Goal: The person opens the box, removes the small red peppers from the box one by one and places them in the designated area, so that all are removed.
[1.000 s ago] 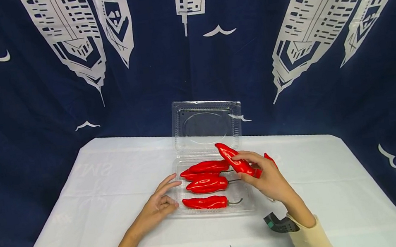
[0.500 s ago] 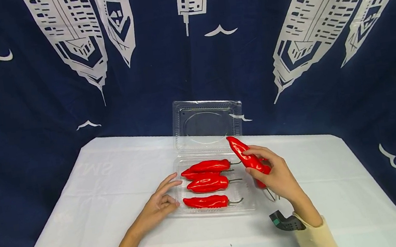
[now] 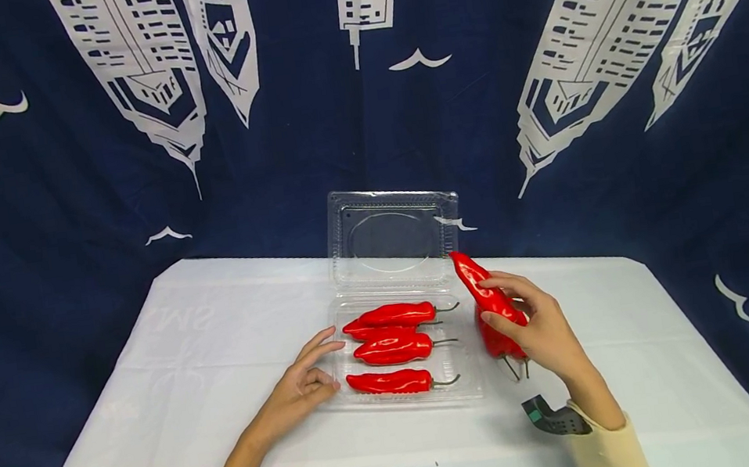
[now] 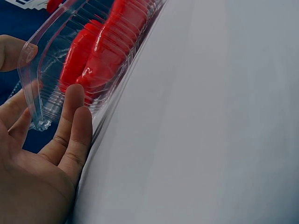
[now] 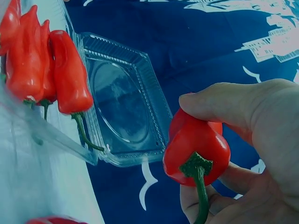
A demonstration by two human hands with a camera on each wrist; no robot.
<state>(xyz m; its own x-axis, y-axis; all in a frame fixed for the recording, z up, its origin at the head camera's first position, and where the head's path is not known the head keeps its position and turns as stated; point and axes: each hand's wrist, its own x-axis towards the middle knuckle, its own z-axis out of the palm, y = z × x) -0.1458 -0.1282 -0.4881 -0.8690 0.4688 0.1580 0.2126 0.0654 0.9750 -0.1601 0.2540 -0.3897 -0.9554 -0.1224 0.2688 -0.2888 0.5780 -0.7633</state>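
Note:
My right hand (image 3: 545,328) grips a red pepper (image 3: 485,290) in the air right of the clear plastic box (image 3: 462,391). In the right wrist view that held pepper (image 5: 198,144) points its green stem toward the camera, between thumb and fingers. Other red peppers (image 3: 503,344) lie on the table just beneath it, partly hidden. Several more peppers (image 3: 393,348) lie in the box with their stems to the right. My left hand (image 3: 295,386) touches the box's left side with extended fingertips; in the left wrist view its fingers (image 4: 74,135) lie along the ribbed plastic wall (image 4: 49,93).
The box's hinged lid (image 3: 388,231) stands raised at the back. Everything rests on a white table cloth (image 3: 217,333), before a navy curtain (image 3: 347,134) printed with white buildings and birds. A dark strap (image 3: 557,418) sits on each wrist.
My right hand has moved right with the pepper, from over the box's right side to above the peppers on the table. The left hand stays at the box's left side.

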